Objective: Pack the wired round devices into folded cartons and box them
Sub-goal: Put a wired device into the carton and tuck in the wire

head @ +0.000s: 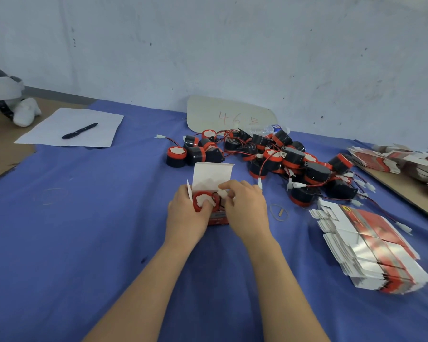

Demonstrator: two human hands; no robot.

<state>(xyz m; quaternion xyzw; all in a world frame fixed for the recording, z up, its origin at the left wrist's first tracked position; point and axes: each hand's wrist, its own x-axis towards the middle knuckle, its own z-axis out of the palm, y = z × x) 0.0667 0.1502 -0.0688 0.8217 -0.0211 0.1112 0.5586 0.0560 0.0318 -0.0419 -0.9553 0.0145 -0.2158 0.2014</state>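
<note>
Left hand (185, 213) gripping open carton (211, 175) at middle of blue cloth (84, 230), thumb pressing on round device (204, 199) sitting in carton mouth. Right hand (245, 208) pinching white piece (223, 193) beside device (plug or flap, cannot tell). Carton lid standing up. Pile of devices (282, 159) lying just behind; flat cartons (371, 248) lying stacked at right.

Even soft light, warped edges

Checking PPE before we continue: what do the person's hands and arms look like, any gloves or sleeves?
No gloves: the left hand and right hand are bare. The left forearm and right forearm are uncovered to the frame's edge; no sleeve, watch or wristband shows.
</note>
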